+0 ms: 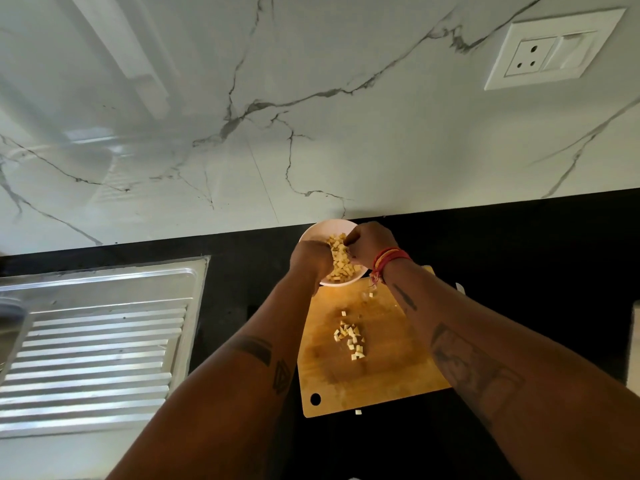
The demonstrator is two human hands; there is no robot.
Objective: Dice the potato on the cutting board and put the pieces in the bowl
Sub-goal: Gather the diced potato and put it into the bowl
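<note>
While both hands, left hand (309, 259) and right hand (367, 244), are cupped over one white bowl (313, 232), potato dice (341, 263) are released; a loose cluster (350, 337) is strung near-to-far on the cutting board (388, 348), itself laid on the counter (519, 244).

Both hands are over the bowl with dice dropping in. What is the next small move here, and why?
Probably bring both hands back to the cutting board and gather the loose potato pieces left mid-board. The left hand and right hand are cupped over the white bowl, which already holds dice, so that cluster remains to be moved.
</note>
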